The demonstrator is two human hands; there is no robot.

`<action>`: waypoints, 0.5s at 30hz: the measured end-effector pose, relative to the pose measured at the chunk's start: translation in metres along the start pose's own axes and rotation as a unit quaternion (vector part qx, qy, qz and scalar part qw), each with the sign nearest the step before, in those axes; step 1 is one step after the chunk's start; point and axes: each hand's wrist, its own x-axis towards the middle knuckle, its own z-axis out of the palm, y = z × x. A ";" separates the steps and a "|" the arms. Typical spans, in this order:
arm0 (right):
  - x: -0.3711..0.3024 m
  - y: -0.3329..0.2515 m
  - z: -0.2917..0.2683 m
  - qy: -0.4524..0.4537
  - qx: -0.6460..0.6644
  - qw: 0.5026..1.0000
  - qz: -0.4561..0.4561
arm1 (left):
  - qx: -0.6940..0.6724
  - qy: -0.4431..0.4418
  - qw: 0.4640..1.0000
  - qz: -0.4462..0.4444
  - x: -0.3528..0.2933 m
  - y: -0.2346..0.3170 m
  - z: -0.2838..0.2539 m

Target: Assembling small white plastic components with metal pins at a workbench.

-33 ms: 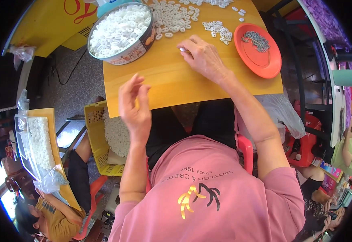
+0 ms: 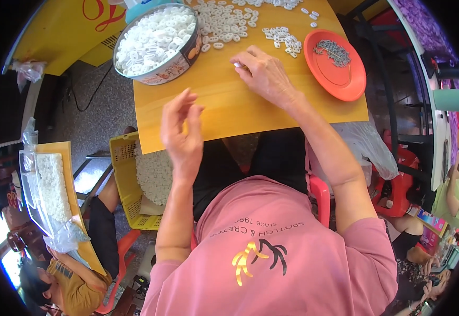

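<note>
My right hand [image 2: 263, 72] is over the wooden tabletop, thumb and fingers pinched. A small white plastic piece [image 2: 237, 65] shows at its fingertips. Left of it and nearer to me, my left hand [image 2: 182, 124] hovers at the table's front edge, fingers loosely curled and apart from the thumb, with nothing visible in it. Beyond my hands lie loose white oval pieces with holes [image 2: 224, 23]. A smaller group of the same pieces [image 2: 283, 39] lies to the right. The red plate [image 2: 327, 76] beside it holds small grey metal parts [image 2: 334, 53] and a thin stick.
A round tin [image 2: 179, 66] heaped with white pieces stands at the table's left corner. Below, a yellow crate [image 2: 126, 184] holds more. Left, a person [image 2: 76, 276] sits at a board with white pieces. A clear plastic bag [image 2: 366, 145] hangs right; other people sit beyond.
My left hand has shifted slightly right and away from me. My right hand stays in nearly the same place, still pinching the white piece.
</note>
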 end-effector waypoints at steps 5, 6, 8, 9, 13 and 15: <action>-0.009 -0.010 -0.018 -0.024 0.232 0.959 0.159 | -0.082 -0.074 0.989 -0.096 0.021 -0.011 0.044; -0.010 -0.012 -0.022 -0.023 0.233 0.959 0.160 | -0.081 -0.075 0.989 -0.097 0.022 -0.012 0.049; -0.014 -0.015 -0.029 -0.037 0.402 0.879 0.252 | -0.117 -0.071 0.982 -0.134 0.023 -0.011 0.058; -0.017 -0.017 -0.032 -0.035 0.402 0.879 0.254 | -0.117 -0.073 0.981 -0.135 0.023 -0.010 0.060; -0.026 -0.021 -0.036 -0.034 0.498 0.825 0.264 | -0.141 -0.094 0.977 -0.129 0.023 -0.003 0.067; -0.029 -0.023 -0.038 -0.025 0.523 0.809 0.267 | -0.132 -0.092 0.979 -0.128 0.022 -0.002 0.068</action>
